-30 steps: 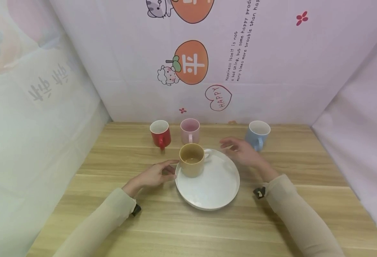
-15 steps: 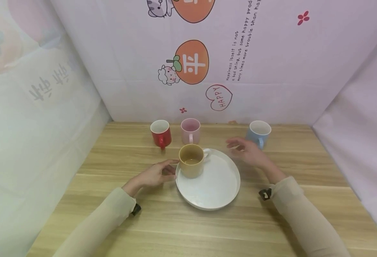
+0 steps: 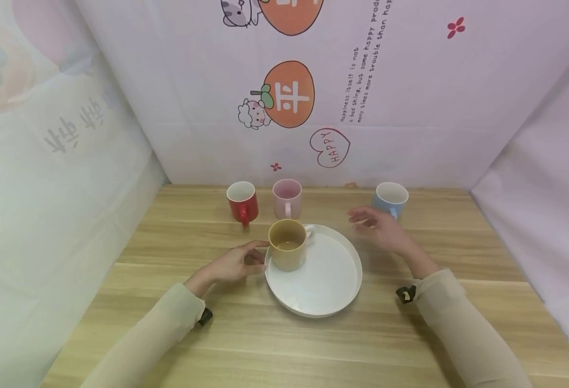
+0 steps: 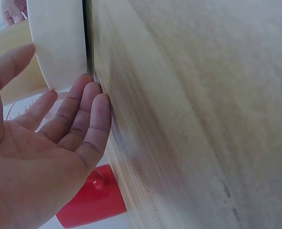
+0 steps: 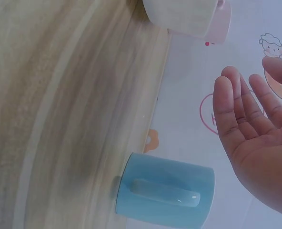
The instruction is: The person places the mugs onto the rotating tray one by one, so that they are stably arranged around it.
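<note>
A yellow mug stands at the left side of a round white plate with a raised rim, its pale handle turned to the back right. My left hand is at the plate's left rim, relaxed fingers beside rim and mug; in the left wrist view the fingertips are close to the plate's outer wall. Whether they touch is hard to tell. To the right of the plate, my right hand hovers with loosely bent fingers and nothing in them. Just behind it is a light blue mug, partly covered in the head view.
A red mug and a pink mug stand at the back of the wooden table, handles facing me. Printed white cloth hangs behind the table and at both sides.
My right hand has drawn away to the right, off the plate and toward the blue mug. The yellow mug sits slightly further left and nearer. My left hand has stayed put.
</note>
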Action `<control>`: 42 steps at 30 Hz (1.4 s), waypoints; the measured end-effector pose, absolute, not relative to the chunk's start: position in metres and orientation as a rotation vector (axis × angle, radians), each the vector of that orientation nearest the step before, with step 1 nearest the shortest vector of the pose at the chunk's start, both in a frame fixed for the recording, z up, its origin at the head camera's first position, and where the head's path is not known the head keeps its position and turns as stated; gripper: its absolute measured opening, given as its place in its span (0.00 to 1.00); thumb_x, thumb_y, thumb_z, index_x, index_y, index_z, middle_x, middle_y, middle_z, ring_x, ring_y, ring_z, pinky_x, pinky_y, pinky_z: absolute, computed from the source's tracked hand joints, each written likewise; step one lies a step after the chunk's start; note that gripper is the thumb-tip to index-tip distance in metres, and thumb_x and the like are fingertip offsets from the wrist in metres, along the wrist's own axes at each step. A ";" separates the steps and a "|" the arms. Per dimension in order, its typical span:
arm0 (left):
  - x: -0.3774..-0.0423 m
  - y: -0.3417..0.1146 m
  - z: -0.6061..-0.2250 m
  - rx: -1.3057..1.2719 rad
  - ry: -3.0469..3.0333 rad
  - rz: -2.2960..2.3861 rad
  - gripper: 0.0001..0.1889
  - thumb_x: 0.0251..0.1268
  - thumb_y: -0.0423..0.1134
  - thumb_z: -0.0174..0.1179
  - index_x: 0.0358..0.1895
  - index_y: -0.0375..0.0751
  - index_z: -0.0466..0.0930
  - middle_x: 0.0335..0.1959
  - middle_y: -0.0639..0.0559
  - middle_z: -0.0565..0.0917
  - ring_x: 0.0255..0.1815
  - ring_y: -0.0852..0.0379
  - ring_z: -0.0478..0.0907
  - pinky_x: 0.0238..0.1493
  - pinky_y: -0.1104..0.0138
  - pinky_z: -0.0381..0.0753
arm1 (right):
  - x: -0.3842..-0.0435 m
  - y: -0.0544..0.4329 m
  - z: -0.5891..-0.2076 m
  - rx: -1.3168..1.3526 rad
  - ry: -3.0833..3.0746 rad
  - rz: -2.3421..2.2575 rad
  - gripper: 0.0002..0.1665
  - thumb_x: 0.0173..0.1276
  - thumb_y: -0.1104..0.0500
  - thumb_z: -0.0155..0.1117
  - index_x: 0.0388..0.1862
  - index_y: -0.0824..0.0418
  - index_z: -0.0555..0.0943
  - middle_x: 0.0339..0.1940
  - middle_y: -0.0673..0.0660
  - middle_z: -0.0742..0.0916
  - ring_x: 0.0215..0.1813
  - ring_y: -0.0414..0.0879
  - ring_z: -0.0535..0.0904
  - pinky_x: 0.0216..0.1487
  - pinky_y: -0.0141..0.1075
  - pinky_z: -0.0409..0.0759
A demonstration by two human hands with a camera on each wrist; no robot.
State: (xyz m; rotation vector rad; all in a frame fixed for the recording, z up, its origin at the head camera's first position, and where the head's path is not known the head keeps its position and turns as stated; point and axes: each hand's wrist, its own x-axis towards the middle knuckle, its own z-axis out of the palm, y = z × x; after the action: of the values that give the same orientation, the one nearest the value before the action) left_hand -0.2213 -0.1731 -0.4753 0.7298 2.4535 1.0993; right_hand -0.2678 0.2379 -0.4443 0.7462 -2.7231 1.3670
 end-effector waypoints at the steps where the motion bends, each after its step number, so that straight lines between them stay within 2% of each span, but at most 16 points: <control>1: -0.221 -0.173 -0.475 0.736 2.453 1.109 0.32 0.69 0.43 0.64 0.73 0.47 0.64 0.52 0.45 0.86 0.54 0.52 0.83 0.64 0.54 0.79 | -0.268 0.239 -0.443 0.738 -2.726 1.381 0.20 0.71 0.65 0.63 0.61 0.66 0.77 0.53 0.68 0.87 0.54 0.61 0.84 0.52 0.37 0.81; 6: -0.222 -0.172 -0.474 0.705 2.442 1.110 0.32 0.69 0.44 0.64 0.73 0.48 0.64 0.53 0.44 0.85 0.56 0.51 0.83 0.65 0.54 0.79 | -0.262 0.238 -0.432 0.733 -2.719 1.372 0.20 0.71 0.68 0.60 0.61 0.71 0.76 0.53 0.72 0.86 0.54 0.64 0.83 0.52 0.41 0.81; 9: -0.222 -0.171 -0.474 0.689 2.435 1.110 0.33 0.68 0.43 0.64 0.74 0.49 0.63 0.54 0.44 0.84 0.56 0.51 0.82 0.65 0.54 0.78 | -0.262 0.240 -0.431 0.710 -2.734 1.355 0.20 0.72 0.68 0.60 0.62 0.71 0.76 0.53 0.71 0.86 0.54 0.64 0.83 0.53 0.41 0.81; 13: -0.222 -0.172 -0.473 0.689 2.447 1.119 0.32 0.68 0.43 0.65 0.73 0.47 0.65 0.53 0.44 0.85 0.55 0.51 0.83 0.64 0.54 0.79 | -0.266 0.247 -0.439 0.707 -2.727 1.369 0.21 0.72 0.66 0.61 0.63 0.68 0.76 0.53 0.68 0.87 0.55 0.61 0.83 0.53 0.37 0.80; 16: -0.221 -0.172 -0.472 0.671 2.442 1.130 0.31 0.67 0.44 0.66 0.71 0.47 0.66 0.54 0.44 0.85 0.55 0.51 0.83 0.63 0.55 0.80 | -0.265 0.248 -0.440 0.722 -2.706 1.396 0.22 0.72 0.68 0.60 0.63 0.71 0.75 0.53 0.70 0.86 0.56 0.64 0.82 0.52 0.34 0.79; 21: -0.221 -0.173 -0.472 0.663 2.425 1.133 0.33 0.68 0.45 0.65 0.73 0.48 0.63 0.55 0.44 0.84 0.56 0.50 0.83 0.62 0.55 0.81 | -0.263 0.252 -0.442 0.682 -2.732 1.374 0.22 0.72 0.67 0.61 0.64 0.69 0.75 0.54 0.70 0.86 0.55 0.64 0.83 0.51 0.29 0.79; 30: -0.220 -0.173 -0.475 0.669 2.411 1.150 0.32 0.68 0.45 0.65 0.72 0.47 0.63 0.56 0.43 0.84 0.56 0.49 0.83 0.62 0.55 0.81 | -0.260 0.261 -0.438 0.581 -2.770 1.353 0.21 0.74 0.62 0.61 0.63 0.66 0.76 0.54 0.70 0.86 0.51 0.64 0.83 0.44 0.35 0.87; 36: -0.220 -0.173 -0.474 0.684 2.417 1.142 0.34 0.68 0.45 0.65 0.74 0.48 0.62 0.55 0.43 0.84 0.56 0.49 0.83 0.63 0.55 0.80 | -0.258 0.267 -0.435 0.575 -2.760 1.332 0.21 0.73 0.61 0.61 0.63 0.66 0.76 0.53 0.69 0.86 0.51 0.63 0.83 0.43 0.28 0.84; 42: -0.220 -0.172 -0.473 0.680 2.407 1.150 0.33 0.68 0.45 0.65 0.73 0.47 0.63 0.56 0.42 0.83 0.57 0.48 0.83 0.63 0.55 0.80 | -0.256 0.276 -0.431 0.545 -2.754 1.374 0.22 0.74 0.61 0.61 0.64 0.67 0.75 0.54 0.71 0.85 0.48 0.58 0.85 0.42 0.36 0.88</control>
State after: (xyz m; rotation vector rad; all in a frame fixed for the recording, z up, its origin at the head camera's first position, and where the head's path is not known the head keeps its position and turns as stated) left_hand -0.2203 -0.1723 -0.4728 0.6802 2.4070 1.1504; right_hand -0.2558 0.2756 -0.4315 0.5452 -2.7538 1.3737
